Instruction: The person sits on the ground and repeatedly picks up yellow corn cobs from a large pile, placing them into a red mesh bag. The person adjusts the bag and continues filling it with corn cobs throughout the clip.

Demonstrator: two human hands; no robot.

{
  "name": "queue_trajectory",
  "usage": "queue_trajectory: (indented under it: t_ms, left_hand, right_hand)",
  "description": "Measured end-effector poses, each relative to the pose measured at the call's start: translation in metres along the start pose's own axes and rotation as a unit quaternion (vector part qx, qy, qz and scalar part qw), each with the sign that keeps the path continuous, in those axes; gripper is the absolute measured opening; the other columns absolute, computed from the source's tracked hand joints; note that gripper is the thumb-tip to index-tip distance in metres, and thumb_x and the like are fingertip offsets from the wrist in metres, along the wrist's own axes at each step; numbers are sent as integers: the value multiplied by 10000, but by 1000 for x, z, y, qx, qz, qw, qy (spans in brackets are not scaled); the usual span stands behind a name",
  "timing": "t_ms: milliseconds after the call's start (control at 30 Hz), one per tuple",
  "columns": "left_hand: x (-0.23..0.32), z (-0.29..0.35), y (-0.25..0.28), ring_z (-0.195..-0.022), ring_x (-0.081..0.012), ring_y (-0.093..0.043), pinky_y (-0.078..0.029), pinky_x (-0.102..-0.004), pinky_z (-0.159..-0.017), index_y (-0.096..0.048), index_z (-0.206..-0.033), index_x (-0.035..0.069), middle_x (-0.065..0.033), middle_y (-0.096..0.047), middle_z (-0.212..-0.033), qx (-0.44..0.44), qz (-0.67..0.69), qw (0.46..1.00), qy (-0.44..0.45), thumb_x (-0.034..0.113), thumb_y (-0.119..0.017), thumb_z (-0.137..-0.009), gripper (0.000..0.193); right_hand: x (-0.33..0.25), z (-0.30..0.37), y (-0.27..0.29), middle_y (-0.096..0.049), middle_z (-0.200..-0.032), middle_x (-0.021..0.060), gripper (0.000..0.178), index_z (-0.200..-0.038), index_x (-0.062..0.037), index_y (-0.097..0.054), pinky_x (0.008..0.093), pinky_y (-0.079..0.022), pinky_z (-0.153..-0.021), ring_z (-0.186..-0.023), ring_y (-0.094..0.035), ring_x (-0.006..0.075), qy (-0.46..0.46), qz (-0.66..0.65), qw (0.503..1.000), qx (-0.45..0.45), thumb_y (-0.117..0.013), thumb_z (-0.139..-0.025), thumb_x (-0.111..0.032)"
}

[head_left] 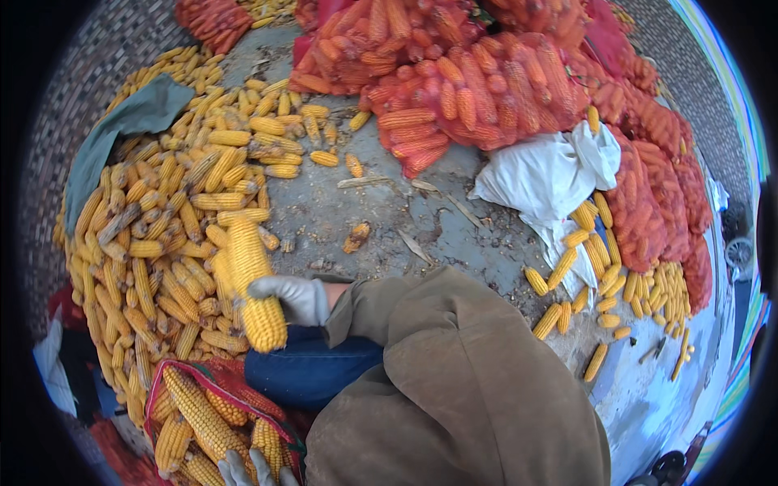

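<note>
My right hand (293, 298), in a grey-white glove, is closed on a yellow ear of corn (250, 259). Another ear shows pressed along that one's left side, and I cannot tell whether the hand grips it too. Below, a red mesh bag (154, 393) with a pink-red rim lies with its mouth spread, several ears of corn (194, 409) inside. My gloved left hand (258, 470) reaches into this mouth at the lower edge, fingers apart and touching the ears; its palm is cut off. A big heap of husked corn (174, 283) lies to the left of both hands.
Filled red mesh bags (486, 93) stand across the far side and down the right. A white sack (539, 174) lies before them, with loose ears (600, 251) beside it. Grey-green cloth (121, 121) covers part of the heap. Husk scraps litter the concrete floor (324, 223).
</note>
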State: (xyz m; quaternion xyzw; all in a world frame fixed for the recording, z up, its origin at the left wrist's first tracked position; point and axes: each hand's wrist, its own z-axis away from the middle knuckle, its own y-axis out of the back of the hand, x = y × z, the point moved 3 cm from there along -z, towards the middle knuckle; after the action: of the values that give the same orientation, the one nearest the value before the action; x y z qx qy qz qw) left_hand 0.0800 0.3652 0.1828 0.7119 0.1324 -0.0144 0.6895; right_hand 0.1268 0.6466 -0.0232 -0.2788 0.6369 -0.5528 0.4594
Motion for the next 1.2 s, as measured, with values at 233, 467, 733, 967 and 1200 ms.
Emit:
queue_trajectory:
  t_ms: [233, 467, 733, 967, 1200]
  left_hand:
    - [-8, 0, -3, -1285, -441, -532, -473, -519, -1042, -617, -1391, 122, -215, -523, -1458, 21, 35, 999, 4, 223, -728, -900, 514]
    - [-10, 5, -1, -1289, -448, -539, -474, -518, -1044, -609, -1396, 101, -243, -504, -1471, 15, 58, 998, 7, 185, -715, -915, 499]
    - [-1, 19, 3, -1341, -460, -494, -464, -515, -1056, -599, -1404, 99, -264, -447, -1512, 16, 45, 997, 56, 180, -742, -891, 539]
    - [-15, 10, -22, -1072, -411, -612, -508, -475, -912, -633, -1289, 67, -200, -609, -1232, 64, 95, 991, 71, 290, -802, -787, 574]
    - [-36, 20, -18, -904, -253, -632, -494, -406, -785, -661, -1274, 141, -61, -659, -1089, 82, 90, 981, 148, 410, -847, -709, 652]
  right_hand:
    - [-133, 154, 197, -672, -1164, 159, 618, -1294, -8, -568, 438, -559, -890, -1015, -659, 277, 397, 166, 759, 489, -758, -891, -436]
    - [-254, 390, 279, -556, -1300, 225, 774, -1372, -41, -521, 505, -540, -903, -1117, -606, 376, 428, 180, 359, 810, -684, -849, -587]
    - [-231, 255, 267, -631, -1237, 313, 739, -1269, 14, -615, 496, -511, -957, -1157, -628, 432, 196, 396, 352, 825, -560, -862, -601]
    - [-129, 60, 93, -675, -1116, 114, 347, -1252, 11, -610, 317, -506, -915, -1055, -630, 191, 323, 491, 740, 327, -655, -986, -208]
    - [-35, 19, -105, -584, -1297, 219, 587, -1367, 49, -520, 393, -534, -905, -1116, -624, 302, 359, 734, 570, -91, -717, -865, -183]
